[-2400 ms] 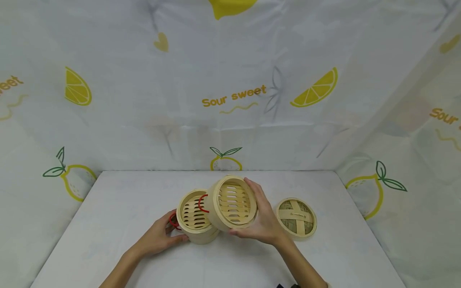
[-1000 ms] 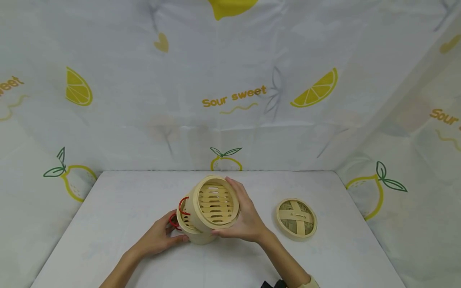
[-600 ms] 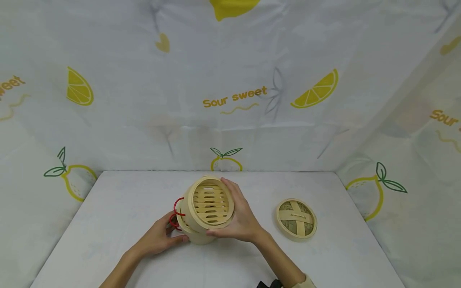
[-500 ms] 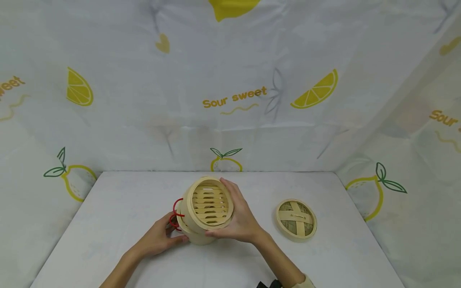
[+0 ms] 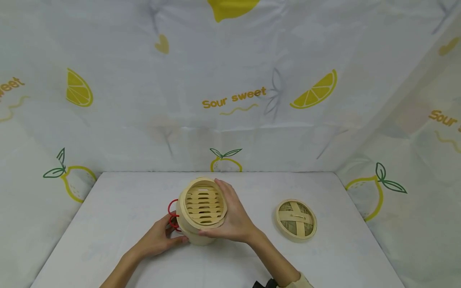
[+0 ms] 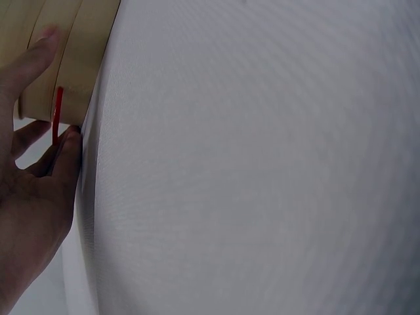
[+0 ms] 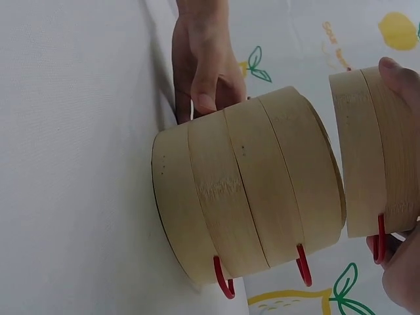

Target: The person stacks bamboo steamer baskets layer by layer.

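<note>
My right hand holds a round bamboo steamer basket with a slatted base and a red loop handle. This basket is tilted over a stack of bamboo steamer baskets that stands on the table. In the right wrist view a wedge-shaped gap parts the held basket from the stack's top rim; whether they touch at the narrow end I cannot tell. My left hand grips the lower stack from the left, its thumb along the side, as the left wrist view also shows. The raised basket hides most of the stack in the head view.
A round woven bamboo lid with crossed strips lies flat on the white table, right of the baskets. A white lemon-print cloth hangs behind and at the sides. A black object shows by the right sleeve.
My right hand has carried the tilted basket leftward, from the stack's right side to over it. My left hand and the lid have stayed in place.
</note>
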`<state>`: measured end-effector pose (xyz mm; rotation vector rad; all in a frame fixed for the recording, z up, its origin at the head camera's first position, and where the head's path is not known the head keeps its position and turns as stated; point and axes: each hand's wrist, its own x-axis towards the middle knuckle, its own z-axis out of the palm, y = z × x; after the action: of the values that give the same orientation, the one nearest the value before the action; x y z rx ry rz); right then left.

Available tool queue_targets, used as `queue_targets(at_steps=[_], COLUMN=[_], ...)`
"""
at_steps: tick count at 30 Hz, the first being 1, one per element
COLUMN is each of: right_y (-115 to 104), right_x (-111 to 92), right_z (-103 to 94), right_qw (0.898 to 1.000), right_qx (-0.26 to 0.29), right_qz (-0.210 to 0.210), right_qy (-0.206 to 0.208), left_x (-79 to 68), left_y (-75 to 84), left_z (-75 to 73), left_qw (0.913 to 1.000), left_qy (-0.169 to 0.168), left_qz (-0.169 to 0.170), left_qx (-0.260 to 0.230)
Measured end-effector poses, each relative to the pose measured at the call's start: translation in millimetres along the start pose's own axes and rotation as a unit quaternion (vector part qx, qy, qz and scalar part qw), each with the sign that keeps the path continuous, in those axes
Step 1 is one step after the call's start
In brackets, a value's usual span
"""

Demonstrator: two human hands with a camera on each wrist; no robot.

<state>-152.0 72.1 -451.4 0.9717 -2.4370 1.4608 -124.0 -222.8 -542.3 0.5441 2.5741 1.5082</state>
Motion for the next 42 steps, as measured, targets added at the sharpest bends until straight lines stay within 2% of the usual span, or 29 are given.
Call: queue_targets(at_steps=[11, 20, 26, 34, 42], right_y=[-2.9, -3.0, -3.0, -3.6, -8.2], right_x=[3.7, 5.5, 7.2, 9.8, 12.2], right_z=[6.4, 10.6, 12.5, 14.3, 15.8], right_qw=[0.999, 0.998, 0.998, 0.995, 0.992], right_qx=[-0.045, -0.054, -0.051, -0.093, -0.119], right_qz=[0.017, 0.022, 0.03, 0.013, 0.038], right_qy=[-0.009, -0.01, -0.017, -0.015, -0.033], left_x=[-0.7, -0.3, -0.5, 0.0, -0.2], left_y=[-0.1, -1.2, -0.5, 0.7, 0.9], left_z=[0.8, 1.3, 1.2, 0.9, 0.8], left_qw=[0.9993, 0.9997, 0.9994, 0.9995, 0.9995], left_qy=[-0.005, -0.008, -0.006, -0.004, -0.005], left_qz=[-0.028, -0.023, -0.03, -0.031, -0.031], left_qx=[0.026, 0.006, 0.014, 0.007, 0.002])
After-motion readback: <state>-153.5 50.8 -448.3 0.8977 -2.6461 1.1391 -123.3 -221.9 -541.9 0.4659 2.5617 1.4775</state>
